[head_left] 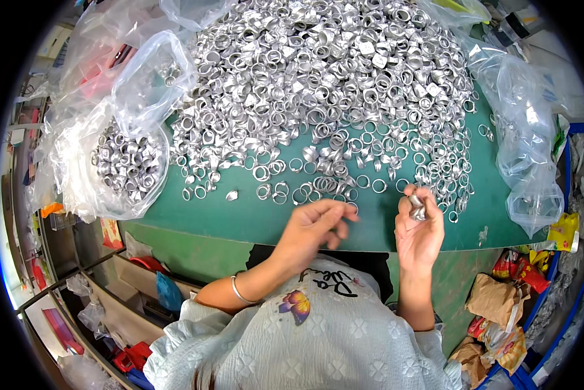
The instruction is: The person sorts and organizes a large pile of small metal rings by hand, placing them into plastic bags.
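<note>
A large heap of silver metal rings (305, 71) covers the far part of a green table (240, 224), with loose rings strewn toward its near edge. At that edge, my right hand (419, 237) is raised palm up, its fingers curled around a few silver rings (417, 209). My left hand (314, 231) hovers to its left, beside the nearest loose rings. Its fingers are bent, somewhat apart and slightly blurred, and nothing shows in them. A bracelet circles the left wrist.
On the left, a clear plastic bag (77, 159) holds more rings (129, 162). Crumpled clear plastic (526, 162) lies along the table's right side. Open drawers (126, 292) stand at lower left. Brown paper packages (496, 299) and colourful wrappers sit by a blue-framed rack at lower right.
</note>
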`<state>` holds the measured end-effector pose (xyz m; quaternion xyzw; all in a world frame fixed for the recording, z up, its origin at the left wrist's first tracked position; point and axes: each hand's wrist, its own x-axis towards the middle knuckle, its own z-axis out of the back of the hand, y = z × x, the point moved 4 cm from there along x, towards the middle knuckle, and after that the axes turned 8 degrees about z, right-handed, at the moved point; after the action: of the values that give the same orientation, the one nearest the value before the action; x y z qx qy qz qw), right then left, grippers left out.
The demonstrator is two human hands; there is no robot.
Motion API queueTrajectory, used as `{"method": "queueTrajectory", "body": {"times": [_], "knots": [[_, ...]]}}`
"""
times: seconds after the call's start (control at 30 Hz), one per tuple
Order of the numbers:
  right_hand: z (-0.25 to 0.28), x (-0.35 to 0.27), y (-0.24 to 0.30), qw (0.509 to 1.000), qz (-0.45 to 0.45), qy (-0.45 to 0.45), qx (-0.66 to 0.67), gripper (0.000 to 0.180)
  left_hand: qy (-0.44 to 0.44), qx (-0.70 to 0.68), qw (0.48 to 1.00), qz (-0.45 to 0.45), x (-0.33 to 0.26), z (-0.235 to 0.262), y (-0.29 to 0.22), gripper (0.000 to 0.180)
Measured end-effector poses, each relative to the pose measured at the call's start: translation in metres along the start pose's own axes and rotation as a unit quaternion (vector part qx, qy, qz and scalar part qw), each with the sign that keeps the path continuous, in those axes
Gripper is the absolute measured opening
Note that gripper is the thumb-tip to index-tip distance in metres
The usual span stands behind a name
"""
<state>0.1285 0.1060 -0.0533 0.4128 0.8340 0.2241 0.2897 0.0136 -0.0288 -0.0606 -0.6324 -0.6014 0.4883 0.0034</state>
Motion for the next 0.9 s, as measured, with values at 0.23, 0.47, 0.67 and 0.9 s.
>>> {"method": "queueTrajectory", "body": {"times": [0.23,0.47,0.67,0.9], "knots": [[-0.033,0.023,-0.010,0.710,0.226,0.199,-0.637,0.010,-0.164,0.456,0.830,-0.277,0.005,0.002,-0.049,0.012],[-0.050,0.035,-0.023,0.484,0.322,0.177,-0.794,0.013,-0.240,0.619,0.660,-0.351,0.032,0.004,-0.066,0.028],[-0.044,0.034,0.002,0.554,0.253,0.190,-0.770,0.007,-0.220,0.620,0.678,-0.327,0.014,0.024,-0.061,0.024],[-0.067,0.055,-0.032,0.438,0.277,0.250,-0.818,0.007,-0.224,0.634,0.655,-0.345,0.040,0.011,-0.071,0.023]]}}
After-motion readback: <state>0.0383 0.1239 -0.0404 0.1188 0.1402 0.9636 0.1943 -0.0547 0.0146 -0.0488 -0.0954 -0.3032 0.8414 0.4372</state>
